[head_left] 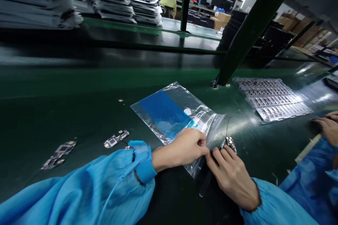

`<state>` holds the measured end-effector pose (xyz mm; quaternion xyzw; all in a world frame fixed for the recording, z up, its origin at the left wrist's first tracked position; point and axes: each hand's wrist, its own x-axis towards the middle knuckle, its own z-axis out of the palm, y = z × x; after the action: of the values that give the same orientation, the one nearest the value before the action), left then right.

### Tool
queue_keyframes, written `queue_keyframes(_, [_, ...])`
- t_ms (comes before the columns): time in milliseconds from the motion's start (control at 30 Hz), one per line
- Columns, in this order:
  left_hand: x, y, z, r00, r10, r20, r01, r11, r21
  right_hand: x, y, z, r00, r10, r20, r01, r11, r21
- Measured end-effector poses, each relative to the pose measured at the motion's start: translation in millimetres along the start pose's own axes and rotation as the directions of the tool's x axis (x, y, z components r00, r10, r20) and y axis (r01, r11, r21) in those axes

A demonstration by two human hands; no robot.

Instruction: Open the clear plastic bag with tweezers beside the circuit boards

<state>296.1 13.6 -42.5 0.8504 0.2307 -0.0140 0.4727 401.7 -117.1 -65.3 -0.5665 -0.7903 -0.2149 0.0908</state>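
Blue sleeves (105, 182) up close over a green bench (87, 102). Clear bag (174, 112) mid-bench, tray (273, 98) at 3 o'clock from it. Left hand (187, 146): pinched shut on the bag's 4 o'clock edge. Right hand (229, 172): half-curled, can't tell what it's gripping, tiny board (231, 143) at its 12.

Room left of bag (176, 112), post (255, 24) beyond

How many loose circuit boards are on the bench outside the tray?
3 visible: one board far left, another board nearer the bag, a third board by the right hand. A piece beside the left cuff may be another, partly hidden.
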Motion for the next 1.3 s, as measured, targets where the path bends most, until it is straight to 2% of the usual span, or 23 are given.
queue_keyframes(167, [0,-5,-3.4,1.000,0.006,0.020,-0.003,0.987,-0.163,10,2,3,0.986,-0.129,-0.105,0.127,0.992,-0.028])
queue_keyframes(400, [-2,-7,-4.7,1.000,-0.028,0.006,0.029,0.958,-0.286,18,1,5,0.977,-0.170,-0.129,0.168,0.985,-0.025])
queue_keyframes(633, [-3,-3,-0.7,0.996,-0.058,-0.062,0.046,0.981,-0.188,14,3,3,0.960,-0.160,-0.232,0.153,0.987,-0.048])
queue_keyframes(833, [-1,0,-6.5,0.999,0.033,-0.010,-0.033,0.998,-0.057,17,1,4,0.949,-0.196,-0.248,0.188,0.980,-0.057])
queue_keyframes(1000, [-6,-9,1.0,0.994,0.085,-0.063,-0.084,0.996,0.017,18,-2,8,0.949,-0.211,-0.236,0.220,0.976,0.012])
queue_keyframes(1133, [-9,-13,5.8,0.995,0.066,-0.073,-0.067,0.998,-0.005,19,-5,7,0.949,-0.207,-0.239,0.227,0.972,0.058])
queue_keyframes(1300, [-12,-13,2.9,0.998,0.005,-0.061,-0.011,0.996,-0.084,23,-3,7,0.945,-0.223,-0.239,0.248,0.965,0.081])
